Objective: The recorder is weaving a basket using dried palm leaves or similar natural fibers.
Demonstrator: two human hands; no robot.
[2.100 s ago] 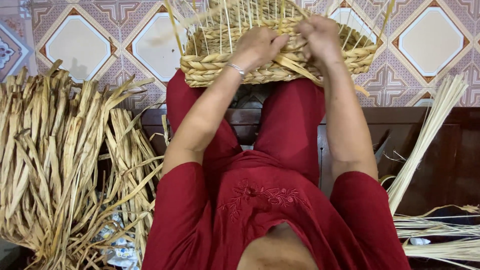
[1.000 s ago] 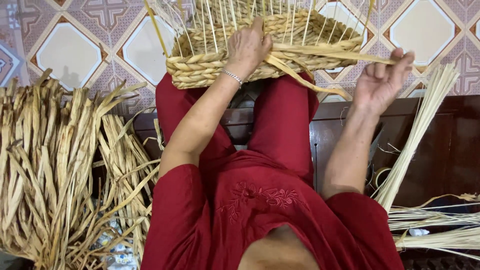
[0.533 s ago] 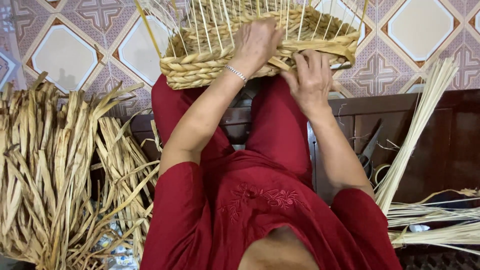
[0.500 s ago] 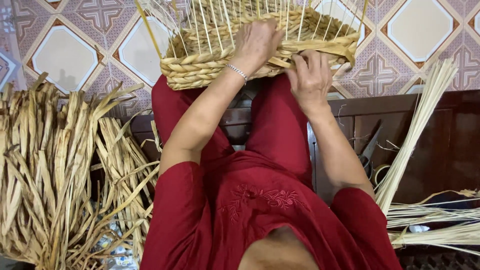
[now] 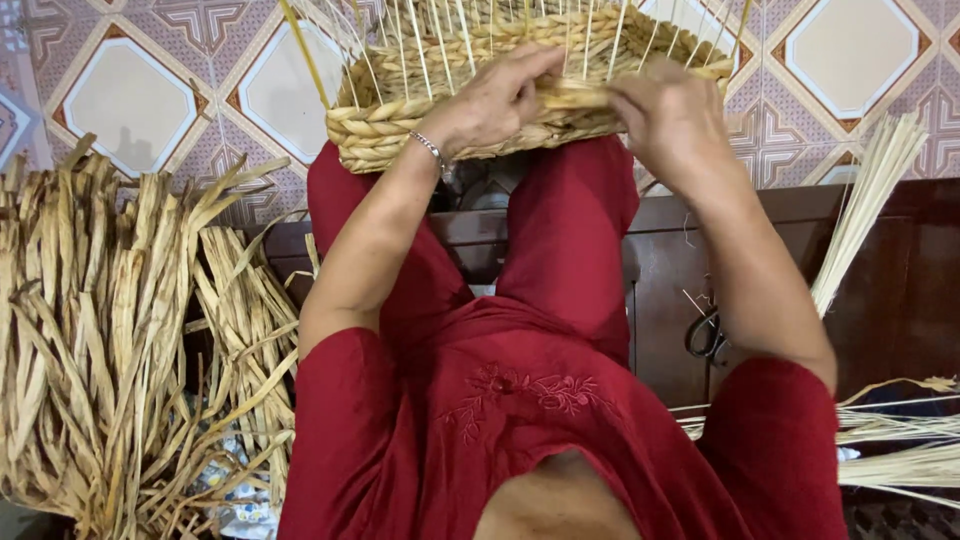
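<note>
Pinching a straw strand [image 5: 575, 95], both hands' grips meet at the basket [image 5: 400, 125] rim.

The floor [image 5: 150, 100] is laid with patterned ceramic tiles: cream octagonal centres framed in brown, with pink-and-white geometric corner motifs. A dark brown wooden bench [image 5: 900, 290] spans the frame from the centre to the right edge; its surface is smooth and slightly glossy. A pair of black-handled scissors [image 5: 706, 335] lies on the bench. A large bundle of dried flat straw [image 5: 110, 360] occupies the left side, resting partly over a patterned cloth [image 5: 225, 480]. Thin pale reed stalks [image 5: 868, 210] lean at the right, and further stalks lie near the lower right corner. Lighting is even and diffuse, without hard shadows
</note>
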